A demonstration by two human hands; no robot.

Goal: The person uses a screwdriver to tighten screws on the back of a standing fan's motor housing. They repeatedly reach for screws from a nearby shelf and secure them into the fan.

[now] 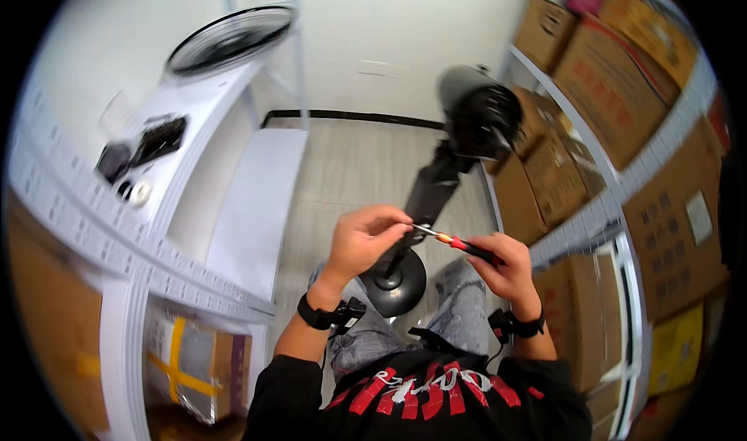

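A screwdriver (454,242) with a red and black handle and a metal shaft lies across the space between my hands. My right hand (504,264) is closed round its handle. At the other end, the thumb and fingers of my left hand (364,240) pinch the shaft's tip; whether a small part sits between them is hidden. Just beyond my hands, a black fan stand (433,189) leans up and to the right, with the bare fan motor (481,108) on top, blurred. Its round black base (397,285) rests on the floor between my legs.
A round black fan grille (232,40) lies on the white shelf at left, with a dark tray (160,139) and a white roll (140,193) nearer. Cardboard boxes (615,75) fill the right-hand rack. A taped box (194,369) sits low at left.
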